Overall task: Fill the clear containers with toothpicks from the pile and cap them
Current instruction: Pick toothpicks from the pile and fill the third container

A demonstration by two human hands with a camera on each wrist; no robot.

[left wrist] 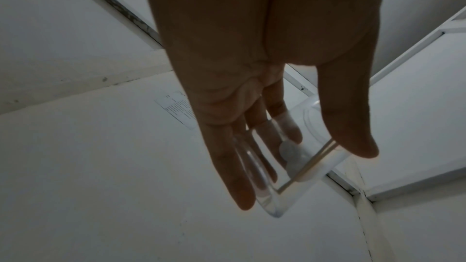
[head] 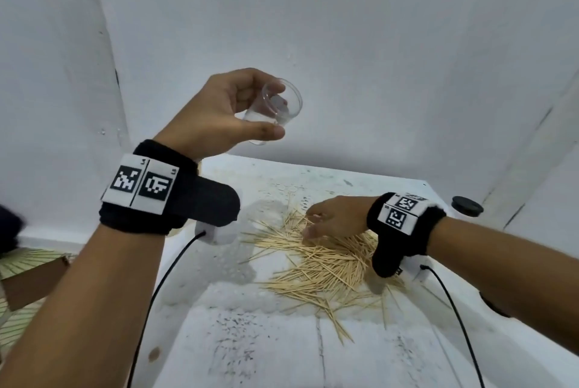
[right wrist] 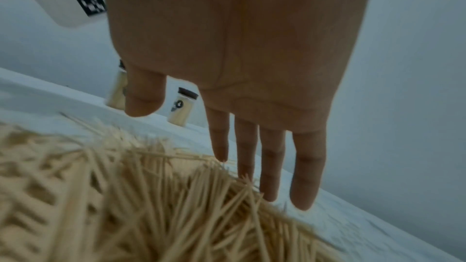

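My left hand [head: 266, 112] is raised in front of the white wall and grips a clear container [head: 289, 102] between thumb and fingers, its mouth turned toward me. The left wrist view shows the container [left wrist: 306, 127] with one toothpick [left wrist: 315, 162] inside it. Below, the toothpick pile [head: 322, 265] is spread over the white table [head: 282, 350]. My right hand [head: 313, 223] is low over the pile's far edge, palm down. Its straight fingers [right wrist: 269, 166] touch the far toothpicks [right wrist: 151, 196] and hold nothing.
Two filled containers with black caps [right wrist: 182, 107] [right wrist: 118, 91] stand at the table's back edge against the wall. Another black cap [head: 468, 205] shows at the table's far right corner. White walls close in behind and on both sides. Patterned fabric [head: 22, 275] lies at the left.
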